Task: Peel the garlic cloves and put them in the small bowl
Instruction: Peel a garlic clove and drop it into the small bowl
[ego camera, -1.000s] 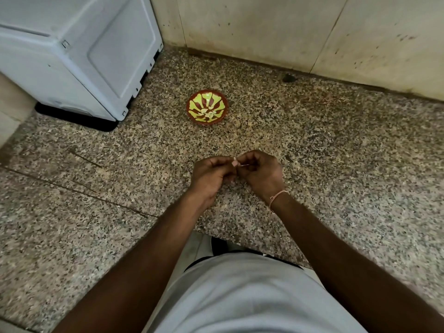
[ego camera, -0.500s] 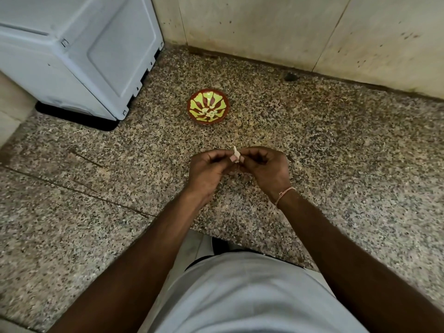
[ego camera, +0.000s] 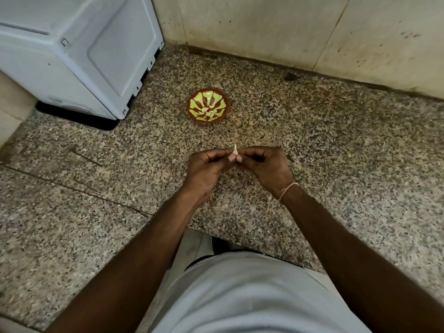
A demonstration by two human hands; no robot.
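A small pale garlic clove (ego camera: 235, 150) sticks up between my fingertips above the speckled granite counter (ego camera: 336, 152). My left hand (ego camera: 206, 167) and my right hand (ego camera: 264, 165) meet at the thumbs and both pinch the clove; most of it is hidden by my fingers. Farther back stands the small red bowl (ego camera: 208, 106) with a yellow-green pattern, holding a few pale pieces in its middle. The bowl is well apart from my hands.
A white appliance (ego camera: 79, 51) stands at the back left, close to the bowl. A stained tiled wall (ego camera: 300, 27) runs along the back. The counter's front edge lies just before my grey shirt (ego camera: 240, 296). A pale thread circles my right wrist.
My two hands have lifted slightly and turned palms more upward. The tip of the clove now pokes up between the thumbs, where before it lay level between the fingers.
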